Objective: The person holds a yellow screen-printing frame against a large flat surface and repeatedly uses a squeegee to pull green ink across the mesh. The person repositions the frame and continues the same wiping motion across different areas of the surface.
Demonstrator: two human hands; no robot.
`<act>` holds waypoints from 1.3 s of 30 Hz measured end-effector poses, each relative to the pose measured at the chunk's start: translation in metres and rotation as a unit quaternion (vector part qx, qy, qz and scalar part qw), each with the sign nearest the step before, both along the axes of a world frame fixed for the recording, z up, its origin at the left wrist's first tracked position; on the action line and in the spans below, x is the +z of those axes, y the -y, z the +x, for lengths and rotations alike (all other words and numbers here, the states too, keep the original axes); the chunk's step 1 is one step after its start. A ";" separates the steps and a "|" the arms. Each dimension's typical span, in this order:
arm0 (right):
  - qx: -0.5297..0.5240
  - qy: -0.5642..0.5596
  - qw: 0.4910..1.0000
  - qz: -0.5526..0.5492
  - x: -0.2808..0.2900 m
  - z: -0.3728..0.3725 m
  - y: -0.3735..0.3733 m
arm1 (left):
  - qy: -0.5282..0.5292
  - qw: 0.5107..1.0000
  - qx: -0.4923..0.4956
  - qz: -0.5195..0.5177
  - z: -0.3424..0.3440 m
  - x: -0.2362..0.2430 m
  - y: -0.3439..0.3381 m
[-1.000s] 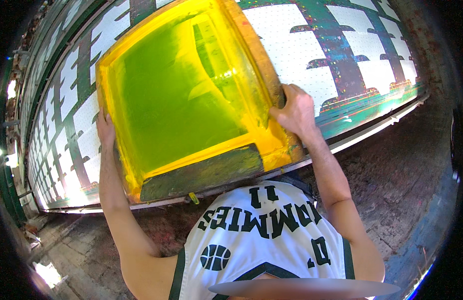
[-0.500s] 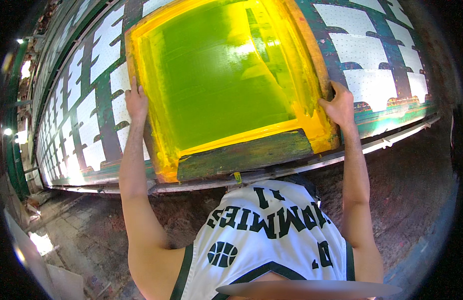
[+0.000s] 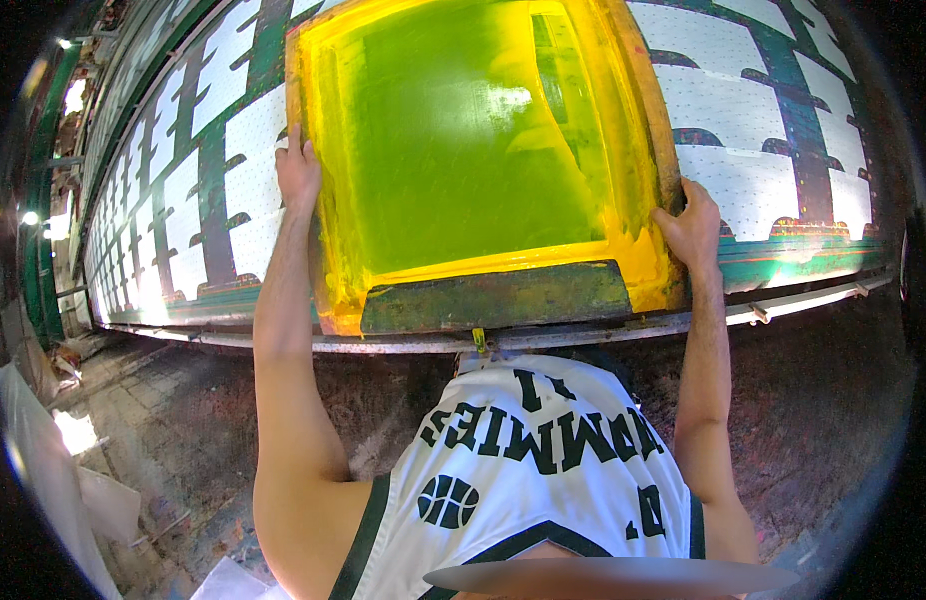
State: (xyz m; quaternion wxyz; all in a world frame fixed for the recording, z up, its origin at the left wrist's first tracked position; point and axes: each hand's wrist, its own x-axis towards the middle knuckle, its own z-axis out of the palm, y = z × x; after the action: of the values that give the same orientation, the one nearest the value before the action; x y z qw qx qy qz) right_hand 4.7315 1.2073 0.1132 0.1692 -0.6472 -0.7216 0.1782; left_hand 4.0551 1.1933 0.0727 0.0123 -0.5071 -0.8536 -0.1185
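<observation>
A wooden-edged screen printing frame (image 3: 667,150), smeared with yellow ink around a green mesh (image 3: 463,150), lies in front of me over the printing table. My left hand (image 3: 299,175) holds its left side rail, fingers pointing away from me along the edge. On the right rail, near the closer corner, my right hand (image 3: 691,228) grips with its thumb on the inner side and fingers round the outside. A dark, ink-stained flat strip (image 3: 498,298) runs across the frame's near end. What lies beneath the frame is hidden.
White cut pieces (image 3: 738,190) with curved notches lie in rows on the dark green table (image 3: 218,240), on both sides of the frame. A pale metal rail (image 3: 773,310) follows the table's near edge, close to my waist. White sheets (image 3: 108,500) are at lower left.
The frame has turned slightly, and its near edge now runs more level. Its far left part has shifted right, with both hands still on it. My view has also shifted a little.
</observation>
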 end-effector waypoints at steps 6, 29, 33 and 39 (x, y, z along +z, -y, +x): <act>0.015 0.030 0.999 -0.018 -0.004 0.000 0.002 | 0.021 0.999 0.015 -0.029 0.002 -0.007 0.000; 0.356 0.119 0.926 -0.034 0.063 -0.227 0.143 | 0.068 0.997 0.014 0.030 0.004 -0.008 0.004; 0.299 0.156 0.940 -0.050 0.051 -0.240 0.149 | 0.036 0.999 -0.001 0.018 0.008 -0.002 0.003; 0.249 0.133 0.957 0.071 0.028 -0.260 0.136 | 0.050 0.999 -0.008 -0.003 0.008 0.003 0.000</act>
State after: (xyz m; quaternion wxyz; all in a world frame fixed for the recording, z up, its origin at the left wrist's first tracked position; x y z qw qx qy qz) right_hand 4.4716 1.0709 0.1416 0.0674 -0.4511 -0.8868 0.0749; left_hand 4.0632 1.1934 0.0757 -0.0331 -0.5070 -0.8497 -0.1408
